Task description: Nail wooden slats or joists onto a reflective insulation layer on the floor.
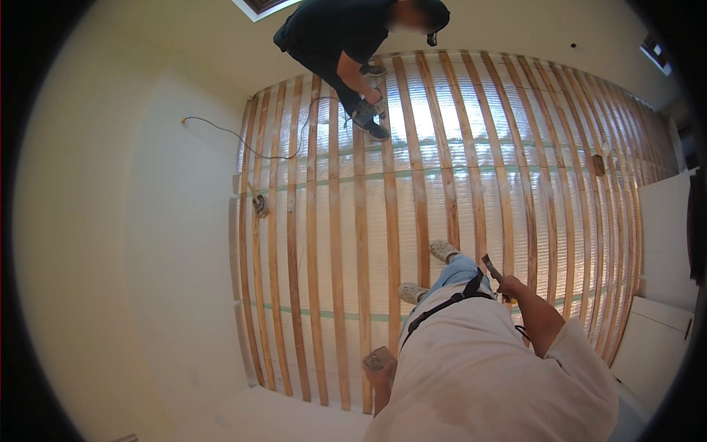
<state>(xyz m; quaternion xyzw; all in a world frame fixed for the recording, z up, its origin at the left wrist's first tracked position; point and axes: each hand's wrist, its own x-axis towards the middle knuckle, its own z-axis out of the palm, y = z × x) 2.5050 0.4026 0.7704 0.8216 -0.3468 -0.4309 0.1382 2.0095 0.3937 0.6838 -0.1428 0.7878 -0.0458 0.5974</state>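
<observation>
Down at my left side, my left hand (381, 378) grips a small brown open box (378, 359) with a heap of small grey pieces in it, too small to name surely. My right hand (509, 287) is closed round what looks like a hammer (491, 267), with a dark metal end pointing forward and a bit of yellow by my fingers. Below me run long wooden battens (340, 295), laid in parallel over silvery foil sheeting (375, 221). My feet, in light clogs (442, 251), stand among them.
Ahead, a person in dark clothes (335, 37) bends over a power tool (366, 112). A cable (247, 145) trails toward the left wall (169, 221). Other small boxes rest on the battens, one at left (260, 206), one at right (598, 164). White panels (652, 331) stand at right.
</observation>
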